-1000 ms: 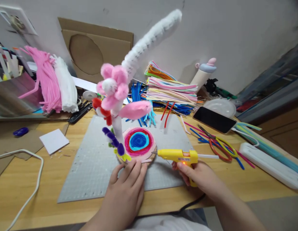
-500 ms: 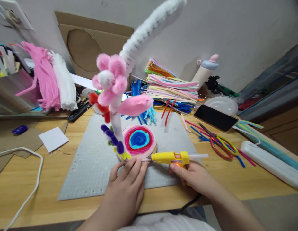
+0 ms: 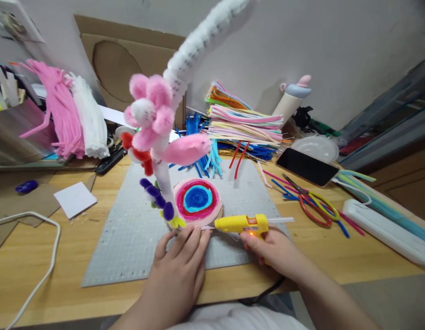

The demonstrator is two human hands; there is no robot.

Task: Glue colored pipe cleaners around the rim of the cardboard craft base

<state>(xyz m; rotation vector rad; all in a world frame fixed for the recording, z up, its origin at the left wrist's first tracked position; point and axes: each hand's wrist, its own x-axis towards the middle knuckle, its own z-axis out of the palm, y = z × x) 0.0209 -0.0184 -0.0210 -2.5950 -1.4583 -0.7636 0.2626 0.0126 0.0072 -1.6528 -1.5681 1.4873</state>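
My right hand [image 3: 276, 247] is wrapped round the handle of a yellow hot glue gun [image 3: 238, 224], whose small orange light glows. A glue stick [image 3: 281, 220] pokes out of its back end, and its nozzle points left at the near rim of a round base. That round base [image 3: 183, 190] has pink, red and blue pipe-cleaner rings on top. My left hand [image 3: 181, 261] grips its near edge, fingertips close to the nozzle; the thumb side is partly hidden. From the base's left side rises a white fuzzy stem with a pink pipe-cleaner flower [image 3: 152, 112] and purple pieces [image 3: 157, 198].
A grey cutting mat [image 3: 126, 247] lies beneath the base. Pipe-cleaner bundles [image 3: 245, 121] are stacked behind. To the right lie a phone [image 3: 307, 166], scissors [image 3: 315, 211] and a white power strip [image 3: 384, 231]. White paper [image 3: 75, 200] and a white cable [image 3: 56, 243] are on the left.
The flower and white stem have shifted slightly left and tilted with the base. The glue gun has barely moved, a touch left; my left hand stays in place.
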